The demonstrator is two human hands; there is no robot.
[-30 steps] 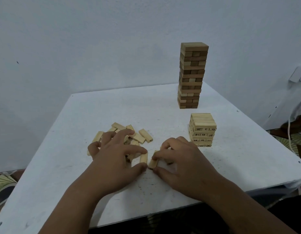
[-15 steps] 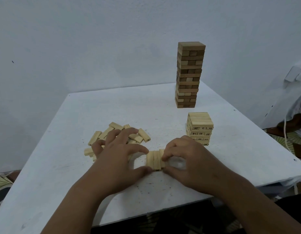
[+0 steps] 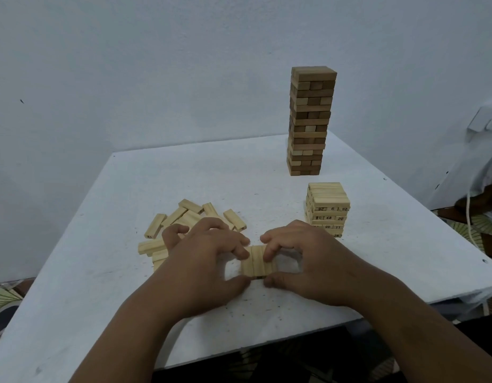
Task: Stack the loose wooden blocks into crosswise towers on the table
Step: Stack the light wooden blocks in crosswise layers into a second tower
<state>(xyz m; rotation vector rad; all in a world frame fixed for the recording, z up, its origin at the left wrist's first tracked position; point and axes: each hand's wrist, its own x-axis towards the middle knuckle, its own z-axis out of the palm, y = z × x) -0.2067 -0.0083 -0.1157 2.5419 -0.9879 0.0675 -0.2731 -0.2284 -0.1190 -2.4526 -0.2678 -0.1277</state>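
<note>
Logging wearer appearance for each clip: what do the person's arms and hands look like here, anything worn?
Both forearms are bare up to the frame edge, with no sleeves in view. The left hand and right hand carry no gloves, and no rings, watch, bands or markings show on them or on the wrists.

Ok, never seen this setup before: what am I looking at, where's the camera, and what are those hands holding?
There is no machine: a person works with bare hands, filmed by a camera worn on their head, looking down. The left hand and right hand pinch a flat row of three pale blocks from both sides on the white table. Left of it lies a pile of loose blocks. On the right stands a short pale tower with numbered blocks, and behind that a tall darker tower.
</note>
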